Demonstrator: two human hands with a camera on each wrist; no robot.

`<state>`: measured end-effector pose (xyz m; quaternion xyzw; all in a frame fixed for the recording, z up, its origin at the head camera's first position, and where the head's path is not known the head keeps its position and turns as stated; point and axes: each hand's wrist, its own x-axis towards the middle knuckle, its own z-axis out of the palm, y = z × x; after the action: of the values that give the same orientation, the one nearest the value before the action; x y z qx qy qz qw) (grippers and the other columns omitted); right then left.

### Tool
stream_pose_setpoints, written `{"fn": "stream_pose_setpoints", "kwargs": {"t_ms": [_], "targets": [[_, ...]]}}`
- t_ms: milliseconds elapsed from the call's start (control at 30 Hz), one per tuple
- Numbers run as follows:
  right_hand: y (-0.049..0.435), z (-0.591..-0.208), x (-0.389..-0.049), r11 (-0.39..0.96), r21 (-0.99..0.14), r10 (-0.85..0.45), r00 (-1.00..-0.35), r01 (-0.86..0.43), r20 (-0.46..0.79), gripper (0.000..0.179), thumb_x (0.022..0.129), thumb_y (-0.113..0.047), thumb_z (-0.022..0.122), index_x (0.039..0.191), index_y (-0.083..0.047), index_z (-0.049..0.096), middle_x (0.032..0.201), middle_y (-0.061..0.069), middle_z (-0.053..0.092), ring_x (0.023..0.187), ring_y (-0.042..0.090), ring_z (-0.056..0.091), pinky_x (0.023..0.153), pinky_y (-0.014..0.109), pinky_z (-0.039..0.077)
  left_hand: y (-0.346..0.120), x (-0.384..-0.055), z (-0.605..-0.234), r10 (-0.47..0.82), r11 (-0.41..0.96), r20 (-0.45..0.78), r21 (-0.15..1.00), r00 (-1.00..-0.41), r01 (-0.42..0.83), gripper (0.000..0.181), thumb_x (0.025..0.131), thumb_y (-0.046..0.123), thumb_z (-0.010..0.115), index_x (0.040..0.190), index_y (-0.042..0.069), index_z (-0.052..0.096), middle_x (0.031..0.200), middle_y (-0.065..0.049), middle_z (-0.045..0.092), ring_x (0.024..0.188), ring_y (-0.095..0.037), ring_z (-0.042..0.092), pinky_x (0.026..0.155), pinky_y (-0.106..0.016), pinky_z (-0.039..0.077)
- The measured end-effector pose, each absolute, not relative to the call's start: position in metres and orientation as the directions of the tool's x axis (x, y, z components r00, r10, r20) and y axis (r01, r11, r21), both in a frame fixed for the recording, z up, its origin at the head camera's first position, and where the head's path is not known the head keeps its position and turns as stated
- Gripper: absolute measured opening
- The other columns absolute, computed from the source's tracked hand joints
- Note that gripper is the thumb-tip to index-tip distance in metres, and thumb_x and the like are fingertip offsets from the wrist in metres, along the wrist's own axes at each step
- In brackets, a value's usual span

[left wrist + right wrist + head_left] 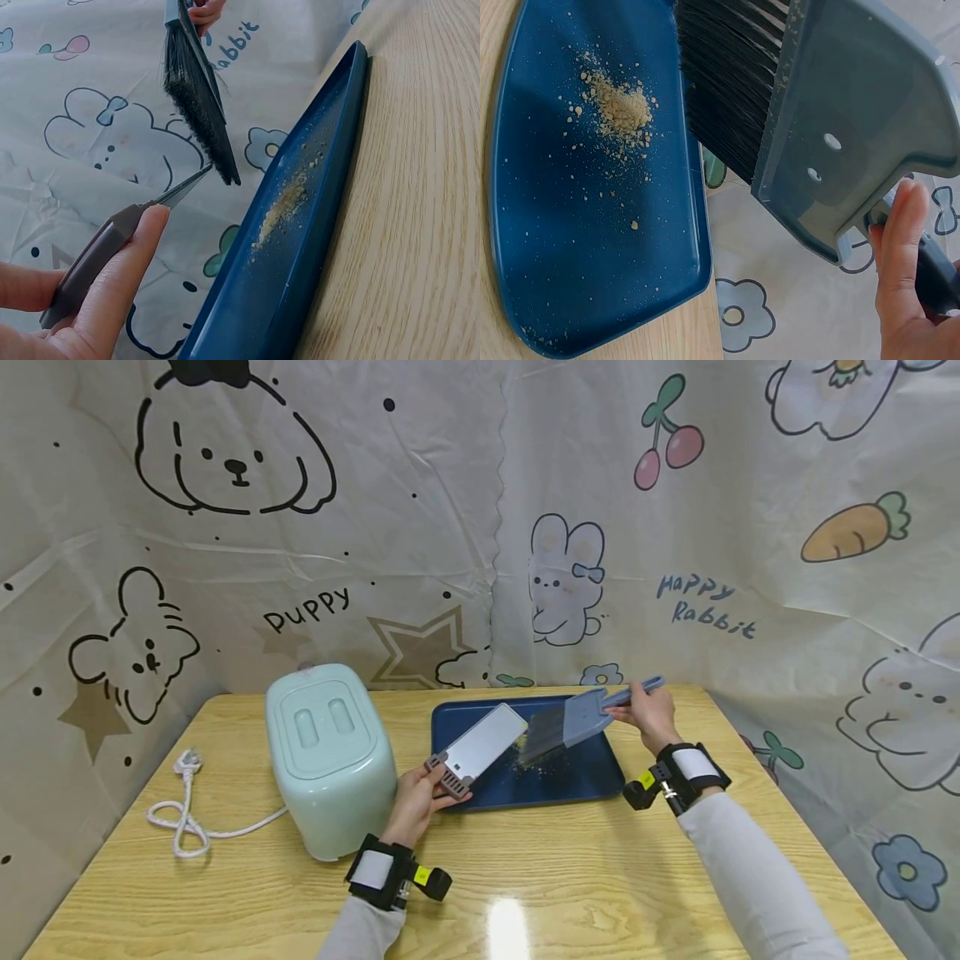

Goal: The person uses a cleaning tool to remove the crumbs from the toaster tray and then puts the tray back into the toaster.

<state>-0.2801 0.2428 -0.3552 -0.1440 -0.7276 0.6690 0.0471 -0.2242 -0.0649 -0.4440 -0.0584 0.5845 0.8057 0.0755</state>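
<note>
My left hand (412, 802) grips the brown slotted end of a flat metal crumb tray (486, 745), tilted over the left part of a dark blue tray (573, 783). In the left wrist view my thumb lies along the edge of its handle. My right hand (651, 717) holds a blue-grey hand brush (587, 718) by its handle, the black bristles (727, 82) pointing towards the crumb tray. Seen from the left wrist, the bristle tips overlap the crumb tray's far end. A small heap of tan crumbs (622, 109) lies on the blue tray, with finer bits scattered around it.
Left of the blue tray stands a mint-green toaster (341, 777) with a lid on top, close beside my left hand. Its white cord and plug (187, 768) lie on the wooden table (247, 902). A printed cloth (420, 527) hangs behind the table.
</note>
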Motion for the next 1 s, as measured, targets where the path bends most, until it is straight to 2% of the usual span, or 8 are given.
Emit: {"fn": "stream_pose_setpoints", "kwargs": {"t_ms": [233, 500, 733, 1000], "targets": [[0.244, -0.354, -0.280, 0.006, -0.998, 0.226, -0.972, 0.063, -0.060, 0.022, 0.095, -0.015, 0.030, 0.094, 0.003, 0.043, 0.060, -0.002, 0.060, 0.054, 0.006, 0.062, 0.057, 0.016, 0.054, -0.066, -0.225, -0.446, 0.052, -0.317, -0.181, 0.930, -0.982, -0.188, 0.037, 0.097, 0.005, 0.032, 0.130, -0.013, 0.032, 0.123, -0.036, 0.040, 0.102, -0.036, 0.053, 0.078, -0.040, 0.053], [0.241, -0.358, -0.282, 0.089, -0.994, 0.083, -0.995, 0.059, -0.051, 0.029, 0.097, -0.020, 0.031, 0.103, 0.006, 0.043, 0.063, -0.002, 0.058, 0.054, 0.006, 0.059, 0.055, 0.016, 0.053, -0.066, -0.224, -0.446, 0.061, -0.327, -0.179, 0.926, -0.982, -0.189, 0.038, 0.097, 0.005, 0.032, 0.130, -0.013, 0.031, 0.124, -0.036, 0.039, 0.107, -0.039, 0.050, 0.079, -0.041, 0.053], [0.247, -0.361, -0.282, 0.134, -0.989, 0.082, -0.995, 0.069, -0.059, 0.033, 0.097, -0.021, 0.031, 0.101, 0.009, 0.045, 0.060, -0.004, 0.059, 0.053, 0.004, 0.059, 0.054, 0.014, 0.052, -0.066, -0.224, -0.446, 0.056, -0.326, -0.181, 0.926, -0.982, -0.190, 0.038, 0.097, 0.005, 0.032, 0.131, -0.013, 0.031, 0.125, -0.036, 0.039, 0.108, -0.041, 0.049, 0.078, -0.041, 0.053], [0.256, -0.363, -0.282, 0.186, -0.980, 0.128, -0.991, 0.070, -0.047, 0.027, 0.097, -0.019, 0.029, 0.096, 0.004, 0.043, 0.061, -0.004, 0.056, 0.053, 0.003, 0.059, 0.055, 0.015, 0.053, -0.066, -0.226, -0.448, 0.054, -0.329, -0.182, 0.925, -0.982, -0.189, 0.037, 0.097, 0.004, 0.031, 0.130, -0.012, 0.032, 0.123, -0.037, 0.041, 0.105, -0.039, 0.051, 0.077, -0.041, 0.053]]}}
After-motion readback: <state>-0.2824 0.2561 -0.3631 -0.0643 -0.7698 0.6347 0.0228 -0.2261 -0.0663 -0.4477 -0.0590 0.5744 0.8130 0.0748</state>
